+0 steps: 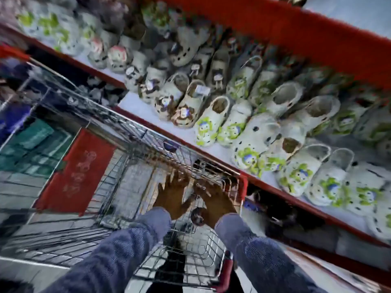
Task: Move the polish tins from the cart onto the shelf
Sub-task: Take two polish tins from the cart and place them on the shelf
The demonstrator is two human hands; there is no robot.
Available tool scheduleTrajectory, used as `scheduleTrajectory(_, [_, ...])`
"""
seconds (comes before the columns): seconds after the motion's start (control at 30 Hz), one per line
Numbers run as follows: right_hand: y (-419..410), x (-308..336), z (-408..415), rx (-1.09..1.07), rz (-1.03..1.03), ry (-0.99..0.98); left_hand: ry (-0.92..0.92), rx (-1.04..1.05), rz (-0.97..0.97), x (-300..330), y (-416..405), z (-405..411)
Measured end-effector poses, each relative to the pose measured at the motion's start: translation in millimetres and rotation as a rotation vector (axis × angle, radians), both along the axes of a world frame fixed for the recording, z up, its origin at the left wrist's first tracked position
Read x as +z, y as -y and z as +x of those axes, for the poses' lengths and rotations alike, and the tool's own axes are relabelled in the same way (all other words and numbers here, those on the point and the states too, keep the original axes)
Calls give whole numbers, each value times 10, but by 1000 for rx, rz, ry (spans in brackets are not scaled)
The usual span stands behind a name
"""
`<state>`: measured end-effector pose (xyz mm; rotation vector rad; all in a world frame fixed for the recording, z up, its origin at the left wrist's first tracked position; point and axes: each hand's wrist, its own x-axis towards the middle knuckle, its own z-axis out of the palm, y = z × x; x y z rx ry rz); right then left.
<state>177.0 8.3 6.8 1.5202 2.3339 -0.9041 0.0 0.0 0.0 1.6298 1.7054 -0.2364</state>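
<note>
The frame is blurred by motion. Both my hands reach down inside the wire cart (118, 123). My left hand (171, 195) has its fingers spread, with nothing visible in them. My right hand (213, 197) lies close beside it against the cart's right wall, and its fingers are too blurred to read. A dark round polish tin (197, 216) shows between my two wrists in the cart. I cannot tell whether either hand touches it. The shelf (148, 115), white with a red front edge, runs along the cart's right side.
Rows of white children's clogs (249, 132) with green and brown prints fill the shelf. A red board (306, 39) runs above them. A red sign (78, 172) hangs on the cart's left side. The cart's red handle (225, 273) is between my blue sleeves.
</note>
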Motion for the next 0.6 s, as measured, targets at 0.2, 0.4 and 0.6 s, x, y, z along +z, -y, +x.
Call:
scheduleTrajectory(0.2, [-214,-943,-269,-226,-256,78,97,50,-67,-879,-209,-179])
scheduleTrajectory(0.4, [-411,-1480,-430,-157,-134,197,102,1,17,-1998,-391,-342])
scheduleTrajectory(0.6, [-445,-1699,-514,-169,29,229,24,-3,82,-1809,-602,-183])
